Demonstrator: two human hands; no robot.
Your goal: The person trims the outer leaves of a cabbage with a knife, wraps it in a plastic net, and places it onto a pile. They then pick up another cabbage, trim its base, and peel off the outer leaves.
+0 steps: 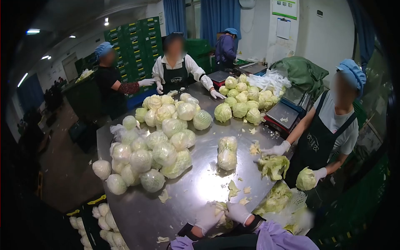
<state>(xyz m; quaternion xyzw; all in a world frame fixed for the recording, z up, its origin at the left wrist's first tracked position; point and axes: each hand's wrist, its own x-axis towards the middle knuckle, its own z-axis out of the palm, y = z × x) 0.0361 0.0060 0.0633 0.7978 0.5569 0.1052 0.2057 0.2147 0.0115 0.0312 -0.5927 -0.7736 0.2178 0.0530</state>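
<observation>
At the near edge of the steel table (166, 208), my left hand (207, 218) and my right hand (238, 213), both in white gloves, close around a pale green cabbage (226, 221). My hands and forearms hide most of it, and its lower part drops out of sight behind my front. Loose leaf pieces (233, 190) lie just beyond my hands. Farther forward, two film-wrapped cabbages (227, 153) sit end to end.
Wrapped cabbages (156, 146) are heaped on the left, bare cabbages (246, 100) at the back. On the right, a co-worker (329, 125) holds a cabbage (306, 179) near a scale (283, 114). A netted sack of cabbages (277, 200) stands at my right, crates (93, 208) below left.
</observation>
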